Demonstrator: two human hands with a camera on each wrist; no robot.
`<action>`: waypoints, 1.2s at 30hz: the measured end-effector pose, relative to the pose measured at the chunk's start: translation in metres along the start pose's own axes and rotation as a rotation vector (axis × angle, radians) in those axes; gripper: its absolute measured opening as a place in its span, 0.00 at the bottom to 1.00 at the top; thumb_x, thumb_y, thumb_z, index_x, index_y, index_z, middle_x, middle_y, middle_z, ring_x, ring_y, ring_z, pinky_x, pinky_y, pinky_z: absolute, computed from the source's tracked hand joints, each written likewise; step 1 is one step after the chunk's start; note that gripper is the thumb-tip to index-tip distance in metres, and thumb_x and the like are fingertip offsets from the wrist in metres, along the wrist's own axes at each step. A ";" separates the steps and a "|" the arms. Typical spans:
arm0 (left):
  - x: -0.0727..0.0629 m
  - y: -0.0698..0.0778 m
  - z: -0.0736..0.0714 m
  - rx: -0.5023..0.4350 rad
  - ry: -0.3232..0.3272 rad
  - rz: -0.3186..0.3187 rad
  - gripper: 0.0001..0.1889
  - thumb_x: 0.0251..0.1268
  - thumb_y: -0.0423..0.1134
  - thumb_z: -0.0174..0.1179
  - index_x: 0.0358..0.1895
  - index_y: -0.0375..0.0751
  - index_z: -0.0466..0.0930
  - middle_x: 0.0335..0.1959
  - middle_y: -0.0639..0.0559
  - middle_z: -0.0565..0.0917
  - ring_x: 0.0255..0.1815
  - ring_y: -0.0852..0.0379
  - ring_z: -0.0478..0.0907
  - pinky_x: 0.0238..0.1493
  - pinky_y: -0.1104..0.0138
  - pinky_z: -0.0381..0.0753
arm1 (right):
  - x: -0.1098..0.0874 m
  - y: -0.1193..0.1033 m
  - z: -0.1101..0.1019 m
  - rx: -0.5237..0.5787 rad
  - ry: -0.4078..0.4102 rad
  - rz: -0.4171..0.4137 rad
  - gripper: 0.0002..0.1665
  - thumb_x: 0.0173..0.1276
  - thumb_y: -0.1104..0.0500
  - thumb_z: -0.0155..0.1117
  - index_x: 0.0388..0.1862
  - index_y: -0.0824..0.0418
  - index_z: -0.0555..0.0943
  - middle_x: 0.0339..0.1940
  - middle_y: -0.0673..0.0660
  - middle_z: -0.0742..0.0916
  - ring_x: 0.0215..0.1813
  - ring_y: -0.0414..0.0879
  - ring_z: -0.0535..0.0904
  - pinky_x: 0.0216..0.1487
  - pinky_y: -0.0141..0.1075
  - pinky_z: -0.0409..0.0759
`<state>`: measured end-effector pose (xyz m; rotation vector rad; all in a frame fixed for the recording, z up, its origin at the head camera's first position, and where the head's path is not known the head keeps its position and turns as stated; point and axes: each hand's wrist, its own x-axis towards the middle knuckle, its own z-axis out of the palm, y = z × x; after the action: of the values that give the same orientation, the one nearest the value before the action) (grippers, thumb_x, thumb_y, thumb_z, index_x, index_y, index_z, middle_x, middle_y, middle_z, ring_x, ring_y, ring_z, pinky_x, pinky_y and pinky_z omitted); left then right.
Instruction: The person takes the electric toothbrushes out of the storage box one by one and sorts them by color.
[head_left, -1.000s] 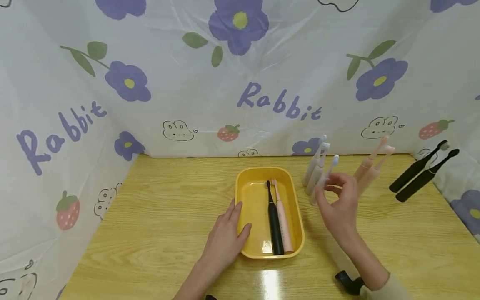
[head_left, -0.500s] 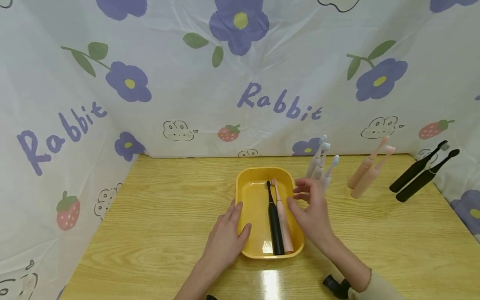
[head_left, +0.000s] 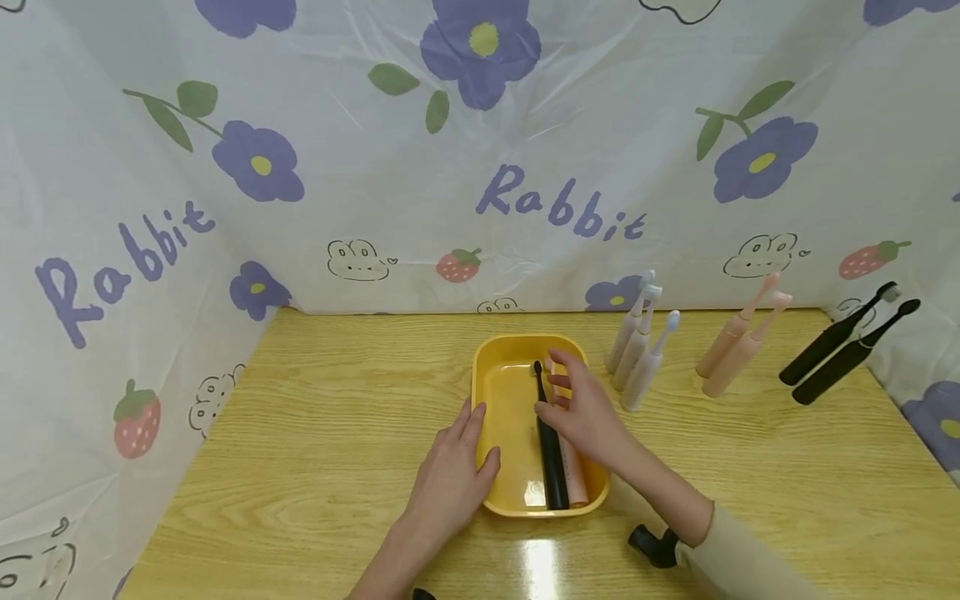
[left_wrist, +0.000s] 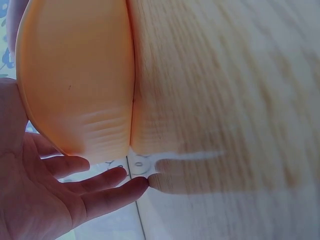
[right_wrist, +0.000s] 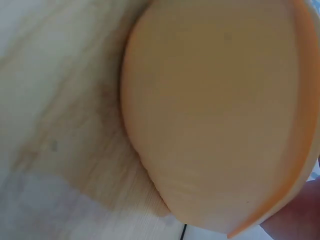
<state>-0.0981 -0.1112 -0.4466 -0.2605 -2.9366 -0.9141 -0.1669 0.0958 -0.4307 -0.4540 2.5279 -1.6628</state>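
Observation:
A yellow tray (head_left: pixel 504 508) stands on the table, with a black electric toothbrush (head_left: pixel 552 467) and a pink electric toothbrush (head_left: pixel 575 481) lying side by side in it. My left hand (head_left: pixel 452 462) rests at the tray's left rim, thumb over the edge and the other fingers extended along the outside wall. Over the tray's right half is my right hand (head_left: pixel 588 417), its fingers bent apart with nothing seen between them. It hides part of the pink toothbrush. In the right wrist view, the tray wall (right_wrist: pixel 210 110) fills most of the picture and the fingers are hidden.
Right of the tray stand several white electric toothbrushes (head_left: pixel 636 354). Farther right are two pink toothbrushes (head_left: pixel 733 360) and two black toothbrushes (head_left: pixel 838 357), all upright. A patterned curtain (head_left: pixel 375 167) hangs behind the table (head_left: pixel 330 433).
My right hand has moved left, from the white toothbrushes to above the toothbrushes in the tray. The left hand has stayed at the rim.

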 end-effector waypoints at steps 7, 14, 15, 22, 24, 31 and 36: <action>0.000 0.000 0.000 -0.001 -0.012 -0.001 0.32 0.74 0.43 0.60 0.76 0.32 0.65 0.78 0.35 0.63 0.66 0.34 0.73 0.59 0.44 0.78 | 0.016 0.000 0.002 -0.018 -0.094 0.152 0.50 0.66 0.66 0.70 0.80 0.73 0.54 0.79 0.72 0.62 0.74 0.70 0.66 0.66 0.59 0.73; 0.001 0.000 0.001 0.001 -0.008 -0.002 0.32 0.74 0.43 0.60 0.76 0.32 0.66 0.77 0.34 0.64 0.65 0.34 0.74 0.60 0.44 0.78 | 0.026 0.003 0.010 0.021 -0.126 0.279 0.51 0.64 0.64 0.72 0.79 0.75 0.55 0.78 0.74 0.64 0.73 0.69 0.68 0.67 0.57 0.73; 0.001 0.000 0.001 0.003 -0.006 -0.002 0.32 0.74 0.43 0.61 0.75 0.32 0.66 0.77 0.34 0.64 0.65 0.34 0.74 0.60 0.44 0.78 | 0.027 0.004 0.012 0.025 -0.135 0.289 0.51 0.63 0.64 0.72 0.78 0.75 0.55 0.77 0.75 0.65 0.72 0.69 0.69 0.66 0.56 0.74; 0.002 -0.001 0.002 0.013 -0.003 -0.003 0.33 0.73 0.44 0.61 0.76 0.33 0.66 0.77 0.35 0.65 0.65 0.35 0.74 0.60 0.45 0.78 | 0.031 0.009 0.018 0.283 -0.258 0.391 0.45 0.72 0.62 0.64 0.78 0.76 0.54 0.72 0.76 0.71 0.70 0.68 0.72 0.62 0.54 0.78; 0.002 0.000 0.002 0.011 -0.008 -0.006 0.33 0.73 0.44 0.61 0.76 0.33 0.66 0.77 0.35 0.65 0.65 0.36 0.74 0.60 0.45 0.78 | 0.032 0.010 0.019 0.395 -0.314 0.445 0.42 0.75 0.62 0.60 0.79 0.76 0.53 0.71 0.76 0.72 0.70 0.67 0.72 0.58 0.54 0.82; 0.002 0.000 0.001 0.013 -0.022 -0.020 0.33 0.74 0.45 0.60 0.77 0.33 0.65 0.78 0.35 0.64 0.67 0.35 0.73 0.62 0.44 0.76 | 0.031 0.011 0.020 0.446 -0.455 0.496 0.31 0.79 0.60 0.54 0.73 0.77 0.62 0.54 0.71 0.85 0.55 0.61 0.84 0.43 0.53 0.87; 0.001 0.000 0.002 0.017 -0.028 -0.022 0.33 0.76 0.46 0.58 0.77 0.33 0.64 0.78 0.36 0.63 0.67 0.36 0.72 0.62 0.44 0.76 | 0.026 0.013 0.023 0.481 -0.651 0.494 0.23 0.81 0.62 0.50 0.67 0.76 0.67 0.44 0.67 0.88 0.45 0.57 0.87 0.38 0.51 0.88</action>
<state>-0.0995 -0.1100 -0.4479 -0.2429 -2.9772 -0.8958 -0.1887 0.0730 -0.4495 -0.2370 1.5543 -1.5227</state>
